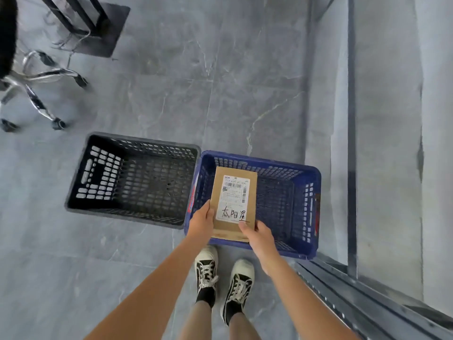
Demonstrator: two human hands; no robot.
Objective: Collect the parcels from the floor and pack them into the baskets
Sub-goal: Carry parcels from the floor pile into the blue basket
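Both hands (201,223) grip parcel (234,200), seemingly above basket (304,173)

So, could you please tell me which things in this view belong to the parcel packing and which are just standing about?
Part of the job:
- cardboard parcel, held by left hand and right hand over the blue basket
- black basket, beside the blue one

Just standing about:
- office chair, upper left
- black metal frame, top
- metal rail, lower right
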